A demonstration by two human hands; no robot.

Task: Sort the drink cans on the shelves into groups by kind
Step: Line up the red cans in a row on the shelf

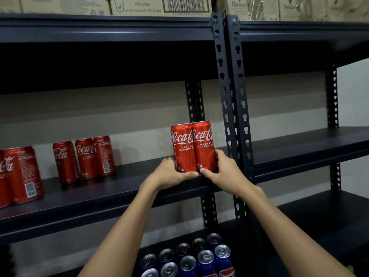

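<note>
Two red Coca-Cola cans stand side by side at the right end of the middle shelf (pixel 119 188). My left hand (pixel 171 172) grips the base of the left can (pixel 182 148). The right can (pixel 203 146) is held low down by my right hand (pixel 223 168). Three more red Coca-Cola cans (pixel 83 158) stand grouped further left on the same shelf, and a larger red can group (pixel 20 174) sits at the far left edge. On the shelf below, several blue Pepsi cans (pixel 191 258) stand packed together.
A dark slotted upright post (pixel 231 96) stands just right of the held cans. The neighbouring rack's shelf (pixel 309 144) lies to the right. Cardboard boxes (pixel 159 5) sit on the top shelf.
</note>
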